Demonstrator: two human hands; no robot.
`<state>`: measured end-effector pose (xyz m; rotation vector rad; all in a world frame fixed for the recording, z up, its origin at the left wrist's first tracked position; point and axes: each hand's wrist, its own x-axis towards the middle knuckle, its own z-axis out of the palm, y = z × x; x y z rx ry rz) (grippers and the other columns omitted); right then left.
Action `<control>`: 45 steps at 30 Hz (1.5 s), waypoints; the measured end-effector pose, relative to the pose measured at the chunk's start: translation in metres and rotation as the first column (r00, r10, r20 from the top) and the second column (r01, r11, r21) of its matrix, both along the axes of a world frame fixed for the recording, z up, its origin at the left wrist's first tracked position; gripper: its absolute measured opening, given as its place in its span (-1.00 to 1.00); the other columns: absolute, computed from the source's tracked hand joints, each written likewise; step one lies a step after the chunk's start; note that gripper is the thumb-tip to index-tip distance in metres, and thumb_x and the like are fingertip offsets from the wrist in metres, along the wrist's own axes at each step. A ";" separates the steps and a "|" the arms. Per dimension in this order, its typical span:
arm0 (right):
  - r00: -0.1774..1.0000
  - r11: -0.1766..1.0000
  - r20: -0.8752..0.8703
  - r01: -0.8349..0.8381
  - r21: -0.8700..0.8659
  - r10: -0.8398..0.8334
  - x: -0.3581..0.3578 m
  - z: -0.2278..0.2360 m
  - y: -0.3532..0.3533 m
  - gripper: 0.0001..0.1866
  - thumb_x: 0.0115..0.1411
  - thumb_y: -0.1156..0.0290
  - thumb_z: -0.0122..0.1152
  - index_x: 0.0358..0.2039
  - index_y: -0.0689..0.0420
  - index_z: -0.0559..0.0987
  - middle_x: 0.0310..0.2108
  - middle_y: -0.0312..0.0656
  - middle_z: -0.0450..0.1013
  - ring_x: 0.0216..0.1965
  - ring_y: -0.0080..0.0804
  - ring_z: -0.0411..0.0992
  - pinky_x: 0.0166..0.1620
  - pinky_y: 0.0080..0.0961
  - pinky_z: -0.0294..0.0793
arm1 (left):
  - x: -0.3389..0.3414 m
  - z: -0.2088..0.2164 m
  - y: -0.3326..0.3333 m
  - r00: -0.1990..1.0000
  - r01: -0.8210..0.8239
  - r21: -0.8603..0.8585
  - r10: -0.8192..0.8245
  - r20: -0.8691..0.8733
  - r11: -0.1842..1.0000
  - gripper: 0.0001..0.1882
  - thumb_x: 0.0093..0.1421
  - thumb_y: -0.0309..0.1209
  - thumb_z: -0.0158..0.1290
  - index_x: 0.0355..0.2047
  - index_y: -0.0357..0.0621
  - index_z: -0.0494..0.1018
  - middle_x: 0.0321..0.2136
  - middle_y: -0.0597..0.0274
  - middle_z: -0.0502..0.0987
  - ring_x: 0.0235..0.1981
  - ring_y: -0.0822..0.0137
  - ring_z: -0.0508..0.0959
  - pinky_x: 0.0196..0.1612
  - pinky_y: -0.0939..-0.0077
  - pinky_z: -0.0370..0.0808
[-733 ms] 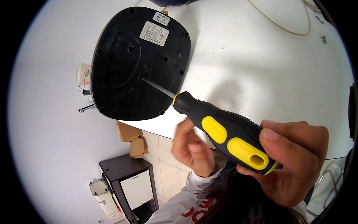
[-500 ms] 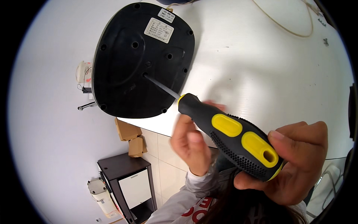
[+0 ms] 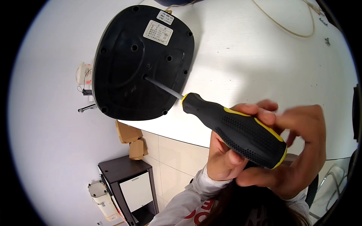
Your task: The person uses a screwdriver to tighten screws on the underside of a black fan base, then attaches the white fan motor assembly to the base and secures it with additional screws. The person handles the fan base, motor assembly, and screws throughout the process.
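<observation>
Head view, left hand (image 3: 222, 164) grasping screwdriver (image 3: 241, 133), right hand (image 3: 307, 162) released beside it, shaft (image 3: 164, 88) entering black base (image 3: 117, 79)

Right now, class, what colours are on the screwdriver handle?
The screwdriver handle is black with yellow parts, shown best in the head view.

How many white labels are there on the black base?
2. The smaller label is near the top of the base in the picture; the larger label is just below it. Others may be hidden on faces out of view.
</observation>
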<state>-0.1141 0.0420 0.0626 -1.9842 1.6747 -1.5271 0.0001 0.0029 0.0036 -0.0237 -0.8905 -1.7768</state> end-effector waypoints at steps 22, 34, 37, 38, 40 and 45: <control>0.995 0.978 0.024 -0.096 -0.187 0.102 0.005 -0.012 -0.005 -0.54 -0.07 0.27 0.36 -0.23 0.22 0.40 -0.64 -0.23 0.36 -0.71 -0.48 0.38 -0.64 -0.60 0.37 | -0.011 -0.006 -0.006 0.950 0.071 -0.005 -0.070 -0.305 0.997 -0.26 0.05 -0.03 0.12 0.17 0.07 0.08 0.04 0.08 0.23 0.13 -0.03 0.13 0.10 0.18 0.24; 0.996 0.985 -0.064 -0.067 -0.159 0.057 0.010 -0.017 0.001 -0.44 0.07 -0.14 0.08 -0.40 0.21 0.37 -0.71 -0.22 0.36 -0.75 -0.41 0.39 -0.67 -0.59 0.37 | -0.006 0.015 0.010 0.943 0.052 0.148 0.000 -0.332 0.988 -0.33 0.14 -0.09 0.05 0.20 0.11 0.08 -0.02 0.32 0.40 0.12 0.06 0.12 0.11 0.22 0.16; 0.991 0.982 -0.052 -0.129 -0.138 0.123 0.008 -0.014 -0.001 -0.44 0.02 -0.17 0.13 -0.47 0.17 0.36 -0.75 -0.26 0.33 -0.77 -0.43 0.37 -0.69 -0.61 0.34 | -0.006 0.017 0.012 0.923 0.049 0.181 0.025 -0.383 0.982 -0.38 0.15 -0.06 0.01 0.18 0.13 0.13 -0.04 0.40 0.42 0.11 0.11 0.14 0.11 0.20 0.14; 0.990 0.980 -0.051 -0.136 -0.144 0.130 0.008 -0.013 -0.002 -0.44 0.00 -0.17 0.15 -0.49 0.16 0.36 -0.76 -0.27 0.33 -0.78 -0.43 0.36 -0.70 -0.62 0.33 | -0.008 0.018 0.014 0.912 0.039 0.190 0.043 -0.407 0.981 -0.40 0.15 -0.05 0.01 0.17 0.14 0.15 -0.04 0.42 0.42 0.10 0.13 0.14 0.11 0.20 0.13; 0.987 0.975 -0.051 -0.159 -0.155 0.153 0.007 -0.013 -0.005 -0.43 -0.03 -0.18 0.18 -0.52 0.15 0.36 -0.77 -0.28 0.31 -0.79 -0.44 0.35 -0.72 -0.62 0.30 | -0.013 0.017 0.018 0.890 0.012 0.217 0.088 -0.447 0.976 -0.43 0.15 -0.05 0.01 0.15 0.16 0.19 -0.04 0.46 0.42 0.10 0.16 0.14 0.11 0.19 0.11; 0.965 0.963 -0.033 -0.261 -0.069 0.259 0.002 -0.009 -0.003 -0.44 -0.11 -0.13 0.30 -0.49 0.15 0.39 -0.74 -0.27 0.33 -0.75 -0.44 0.36 -0.66 -0.64 0.32 | 0.000 0.017 0.015 0.931 0.053 0.253 0.043 -0.362 0.966 -0.50 0.09 -0.04 0.08 0.03 0.20 0.32 -0.10 0.51 0.47 0.11 0.24 0.12 0.14 0.17 0.02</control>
